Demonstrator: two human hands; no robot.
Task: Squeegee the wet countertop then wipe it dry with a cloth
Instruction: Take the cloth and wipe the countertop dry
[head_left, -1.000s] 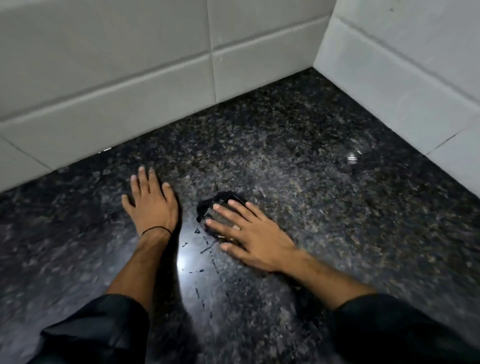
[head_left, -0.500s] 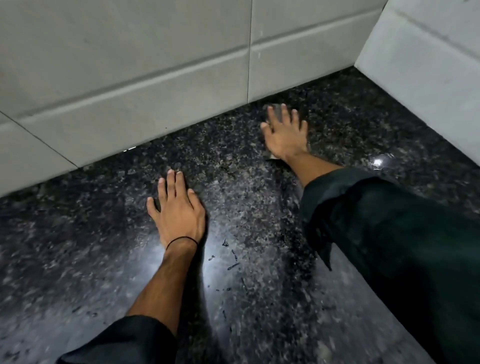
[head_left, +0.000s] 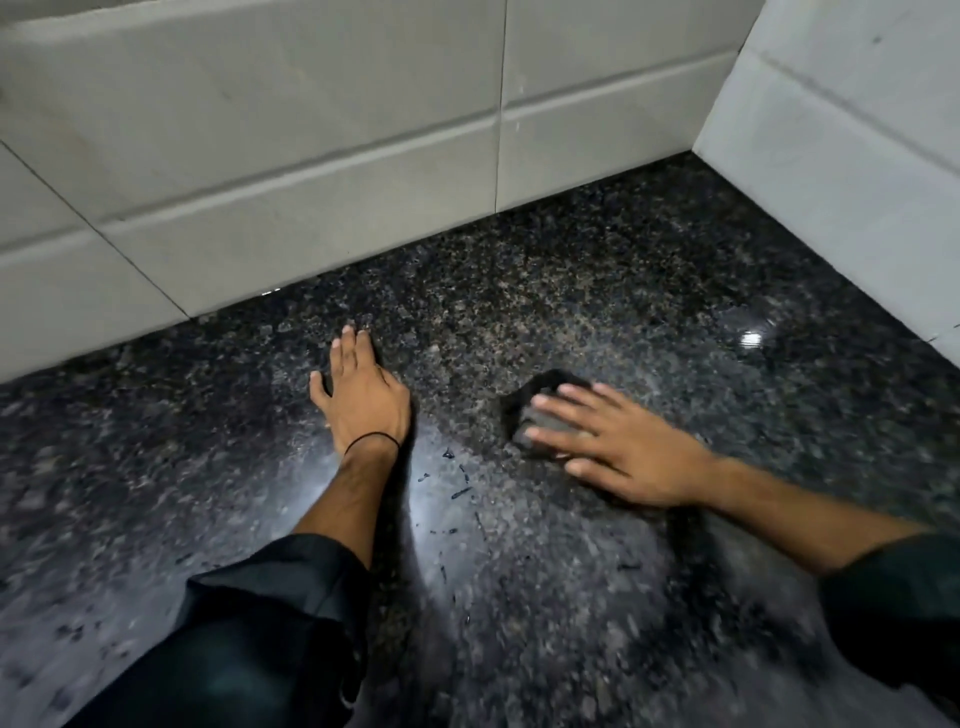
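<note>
Cloth (head_left: 537, 397), dark and bunched, lies right of centre in the frame on the black speckled counter (head_left: 571, 291), pinned under the right hand (head_left: 623, 452). That grip is released: fingers (head_left: 571, 413) straight and spread, pressing down rather than curling round the fabric. The left hand (head_left: 366, 400) rests flat and bare at centre, well apart from the cloth. Water droplets (head_left: 457, 491) sit below and between the hands, likely the next patch, nearer the right hand.
</note>
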